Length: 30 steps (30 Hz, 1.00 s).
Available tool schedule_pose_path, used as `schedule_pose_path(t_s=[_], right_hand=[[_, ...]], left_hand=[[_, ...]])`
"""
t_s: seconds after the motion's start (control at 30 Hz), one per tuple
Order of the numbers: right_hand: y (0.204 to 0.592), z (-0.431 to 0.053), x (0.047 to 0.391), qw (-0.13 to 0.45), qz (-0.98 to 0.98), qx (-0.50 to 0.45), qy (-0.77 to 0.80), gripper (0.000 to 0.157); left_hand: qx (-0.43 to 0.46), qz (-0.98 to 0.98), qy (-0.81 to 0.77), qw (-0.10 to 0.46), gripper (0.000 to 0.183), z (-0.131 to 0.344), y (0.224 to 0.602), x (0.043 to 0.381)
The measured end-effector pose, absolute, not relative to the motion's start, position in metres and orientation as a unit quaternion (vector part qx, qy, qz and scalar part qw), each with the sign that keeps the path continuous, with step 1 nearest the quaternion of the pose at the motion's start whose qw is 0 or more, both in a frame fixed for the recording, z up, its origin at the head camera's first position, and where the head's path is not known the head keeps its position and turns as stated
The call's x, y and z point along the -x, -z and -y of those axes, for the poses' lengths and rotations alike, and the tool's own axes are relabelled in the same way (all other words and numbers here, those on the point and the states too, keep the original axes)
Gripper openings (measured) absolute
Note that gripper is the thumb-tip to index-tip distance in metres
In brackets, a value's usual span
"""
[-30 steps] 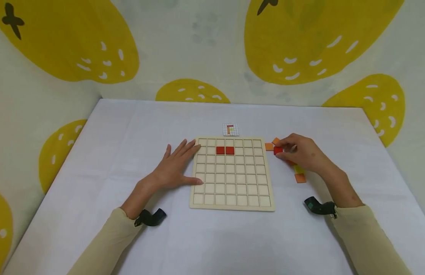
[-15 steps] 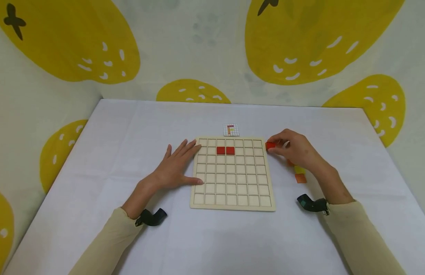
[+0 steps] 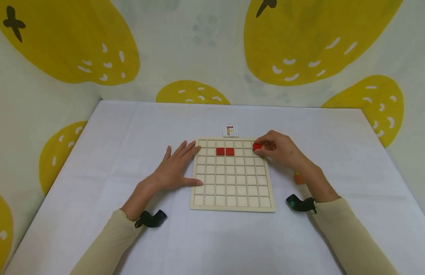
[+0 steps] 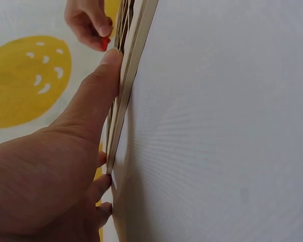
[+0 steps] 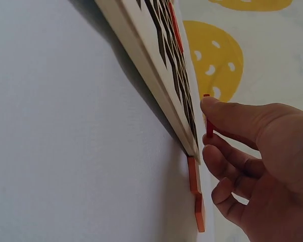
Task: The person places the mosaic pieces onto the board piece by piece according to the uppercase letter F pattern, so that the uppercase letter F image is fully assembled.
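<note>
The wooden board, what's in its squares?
Two red tiles sit side by side there. Any squares behind the right hand and its pinched tile are covered, so can't be seen.

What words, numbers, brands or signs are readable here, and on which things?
None that can be read.
Small card: coloured pattern on a grid; any fine print is too small to read.
Board and red tiles: no lettering visible.

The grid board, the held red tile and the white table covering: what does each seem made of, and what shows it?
Grid board: probably wood, matte, from its pale tan colour and thick, plain edge.
Held red tile: seemingly smooth, painted wood or plastic; its even red fits both.
White table covering: likely cloth, dull finish, given faint creases.
</note>
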State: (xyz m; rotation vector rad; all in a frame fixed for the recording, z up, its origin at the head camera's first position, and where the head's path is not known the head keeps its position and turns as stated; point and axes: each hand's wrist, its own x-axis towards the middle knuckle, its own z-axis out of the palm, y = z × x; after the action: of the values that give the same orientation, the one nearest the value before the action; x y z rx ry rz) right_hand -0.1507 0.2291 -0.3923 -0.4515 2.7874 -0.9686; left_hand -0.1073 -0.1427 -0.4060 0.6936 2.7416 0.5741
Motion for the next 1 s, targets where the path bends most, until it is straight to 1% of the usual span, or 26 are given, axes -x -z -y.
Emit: schedule_pose_path(t_s=[0.63,0.83,1.0], right_hand=[[0.397,-0.206,0.152,0.109,-0.924,0.163,0.328,0.028],[0.395,-0.197,0.153,0.104,-0.929,0.170,0.313,0.029],[0.396,-0.193,0.155,0.114,-0.925,0.166,0.323,0.027]], left_hand=[[-0.238,-0.942,-0.199,0.125,0.112,0.144,0.406,0.106],[-0.238,-0.942,-0.198,0.126,0.113,0.144,0.406,0.106],[-0.241,-0.942,-0.197,0.123,0.113,0.144,0.406,0.107]])
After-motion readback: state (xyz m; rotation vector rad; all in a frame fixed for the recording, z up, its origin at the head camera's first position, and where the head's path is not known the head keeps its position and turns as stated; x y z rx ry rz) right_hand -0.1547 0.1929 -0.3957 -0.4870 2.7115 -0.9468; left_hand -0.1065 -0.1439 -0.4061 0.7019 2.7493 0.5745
